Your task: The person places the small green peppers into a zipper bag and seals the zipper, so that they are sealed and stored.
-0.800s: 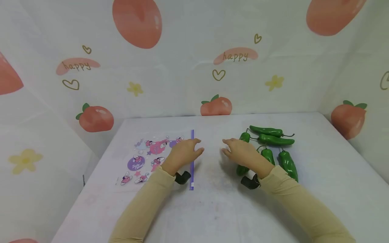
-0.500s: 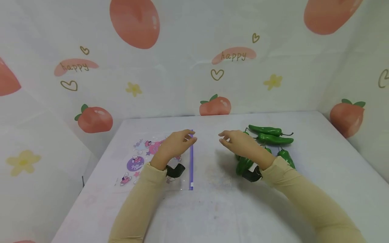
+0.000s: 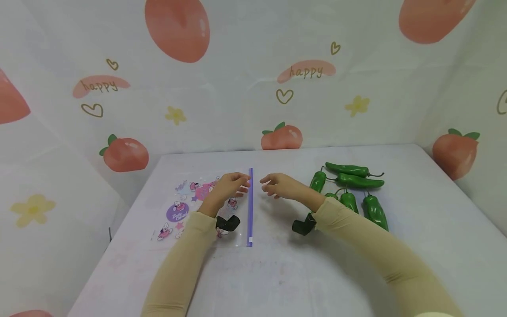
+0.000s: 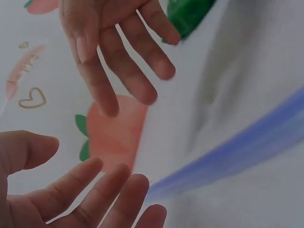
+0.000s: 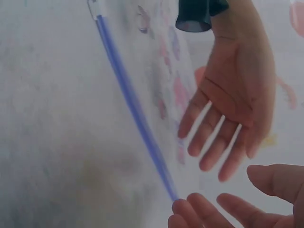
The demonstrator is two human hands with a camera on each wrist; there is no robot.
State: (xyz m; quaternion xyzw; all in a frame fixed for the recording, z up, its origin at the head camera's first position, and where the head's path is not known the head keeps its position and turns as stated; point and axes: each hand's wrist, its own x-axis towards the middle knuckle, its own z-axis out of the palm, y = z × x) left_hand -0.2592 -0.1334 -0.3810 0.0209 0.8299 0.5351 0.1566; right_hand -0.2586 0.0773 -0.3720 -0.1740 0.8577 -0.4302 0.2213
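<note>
A clear zip bag with pink and purple cartoon prints (image 3: pixel 178 212) lies flat on the table, its purple zip strip (image 3: pixel 250 211) on the right side. Over the bag, close to that strip, hovers my left hand (image 3: pixel 227 188), fingers loosely bent and holding nothing. Just right of the strip my right hand (image 3: pixel 286 187) is raised, its fingers relaxed and spread, nothing in them. In the left wrist view the fingers of both hands face each other across a gap. The white slider (image 5: pixel 95 8) shows at one end of the strip in the right wrist view.
Several green peppers lie on the right of the table, among them one at the back (image 3: pixel 347 169) and one at the right (image 3: pixel 375 211). My right forearm passes in front of some. A printed cloth (image 3: pixel 229 79) hangs behind the white table (image 3: pixel 261 281).
My right hand has moved left, away from the peppers toward the zip strip. My left hand has drawn back a little to the left and now sits over the bag.
</note>
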